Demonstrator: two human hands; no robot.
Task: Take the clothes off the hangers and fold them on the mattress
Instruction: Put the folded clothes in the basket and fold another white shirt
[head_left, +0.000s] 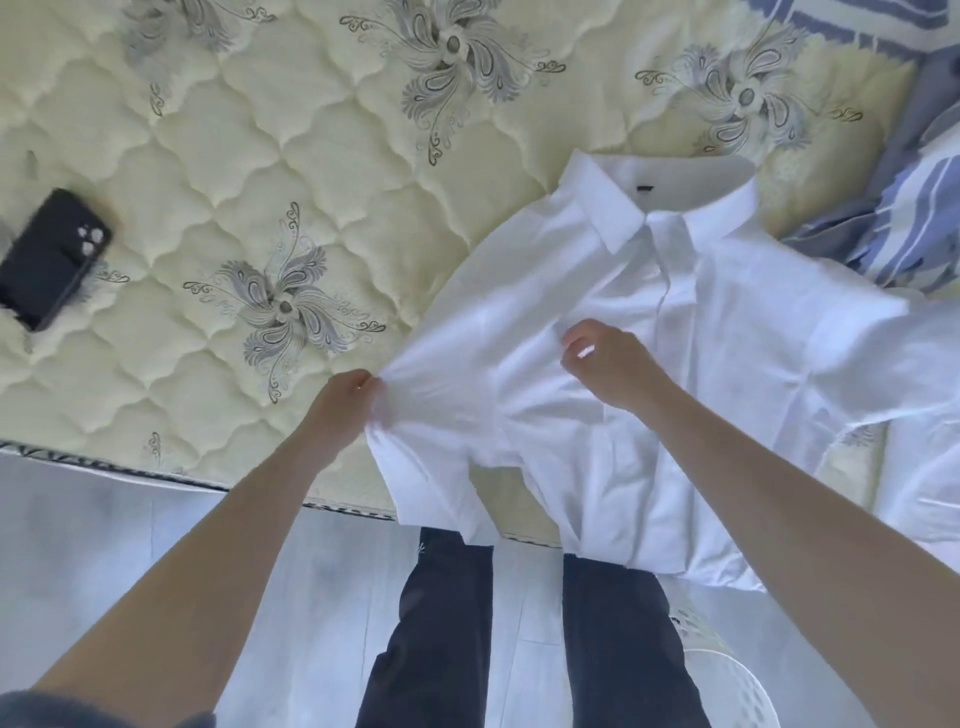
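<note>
White shirt (727, 338) lay collar-up on the mattress (208, 156). We saw the left grip (343, 402) pinching its sleeve and the right grip (608, 364) pinching the chest fabric. A black phone (52, 257) lay well left of both.

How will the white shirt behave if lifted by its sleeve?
Probably floppy: the white shirt creases and bunches where the left hand pinches its sleeve. Likely light: its hem drapes limply over the mattress edge. The collar seems stiffer.
</note>
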